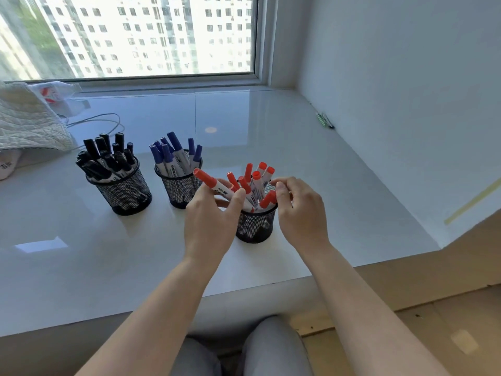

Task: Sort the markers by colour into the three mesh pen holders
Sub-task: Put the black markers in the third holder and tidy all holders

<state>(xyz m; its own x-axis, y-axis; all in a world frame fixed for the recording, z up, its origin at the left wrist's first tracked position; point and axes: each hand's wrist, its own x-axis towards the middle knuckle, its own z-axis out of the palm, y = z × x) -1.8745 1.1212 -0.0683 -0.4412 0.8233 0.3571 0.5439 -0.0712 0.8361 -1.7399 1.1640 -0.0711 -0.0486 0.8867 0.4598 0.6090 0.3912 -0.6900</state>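
Three black mesh pen holders stand in a row on the white sill. The left holder [127, 194] is full of black markers [104, 158]. The middle holder [177, 189] carries blue markers [169, 153]. The right holder [254, 226] has several red markers [257, 183] standing in it. My left hand [210, 221] grips a red marker [207, 180] that slants up to the left, just left of the right holder's rim. My right hand [299, 210] hovers at that holder's right side, fingers curled near the red caps, with nothing visibly held.
A folded quilted cloth [27, 123] and a grey cable [103, 120] lie at the back left. A small green-and-black pen [325, 120] rests by the right wall. The sill's front edge [244, 291] runs just above my knees.
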